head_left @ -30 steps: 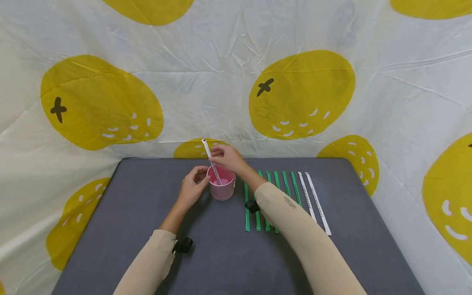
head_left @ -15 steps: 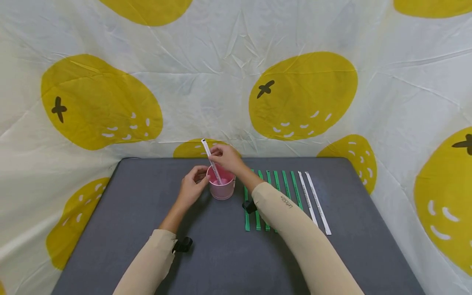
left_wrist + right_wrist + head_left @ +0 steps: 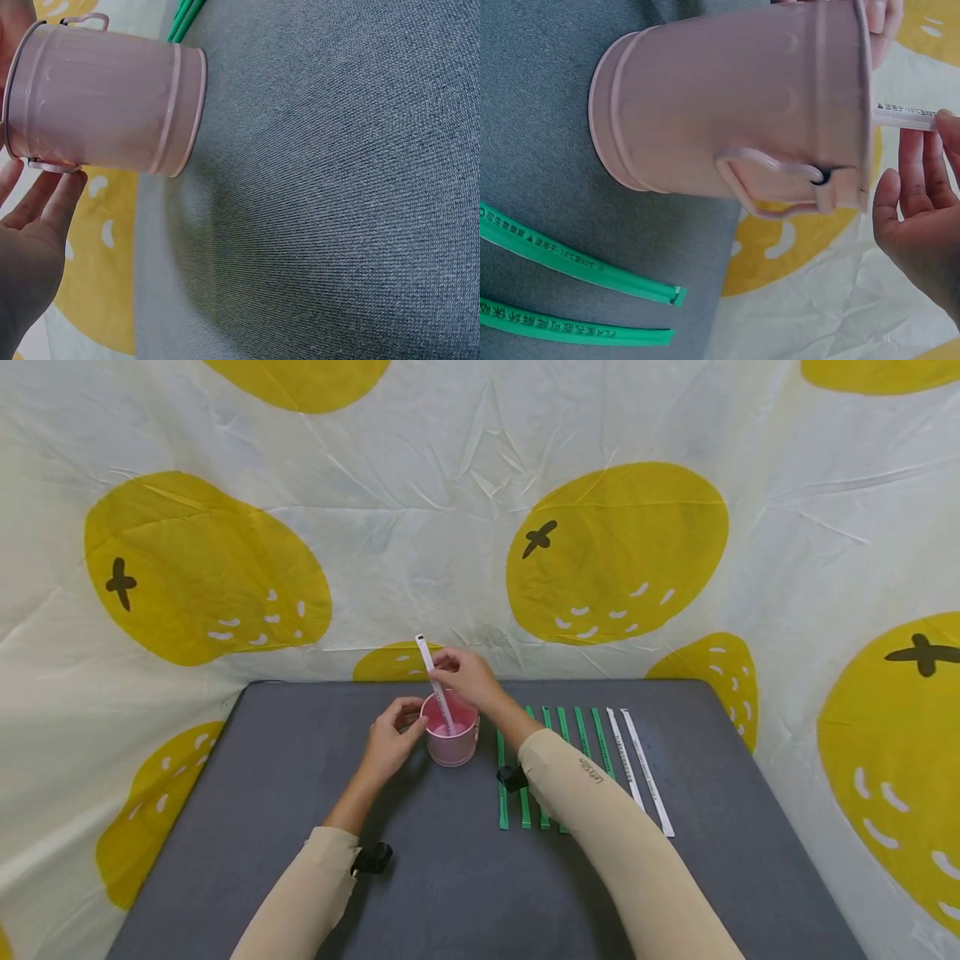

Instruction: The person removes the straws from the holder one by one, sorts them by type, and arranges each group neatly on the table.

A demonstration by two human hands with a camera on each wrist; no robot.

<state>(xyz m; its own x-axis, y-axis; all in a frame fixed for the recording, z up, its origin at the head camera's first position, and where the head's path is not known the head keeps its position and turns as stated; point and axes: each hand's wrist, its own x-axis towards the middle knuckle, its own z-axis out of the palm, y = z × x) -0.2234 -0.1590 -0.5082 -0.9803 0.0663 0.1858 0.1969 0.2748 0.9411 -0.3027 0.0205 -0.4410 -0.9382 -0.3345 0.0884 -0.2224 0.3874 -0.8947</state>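
Observation:
A small pink metal bucket (image 3: 452,750) with side handles stands upright on the dark grey table. My left hand (image 3: 388,739) holds it at its left rim; in the left wrist view, fingertips (image 3: 70,187) touch the bucket's handle. My right hand (image 3: 467,679) is above the far right of the rim, pinching a white paper-wrapped straw (image 3: 425,653) between thumb and fingers. The straw leans left, its lower end inside the bucket and its top above my hand. Printed lettering shows on its wrapper in the right wrist view.
Right of the bucket lies a row of several green wrapped straws (image 3: 502,802), partly under my right forearm. Two white wrapped straws (image 3: 648,775) lie at the row's right end. Behind the table (image 3: 300,760) hangs a white cloth (image 3: 420,560) with yellow fruit prints.
My right hand has shifted slightly up and right with the straw, whose top end now sits a little higher. My left hand and the bucket stay in place.

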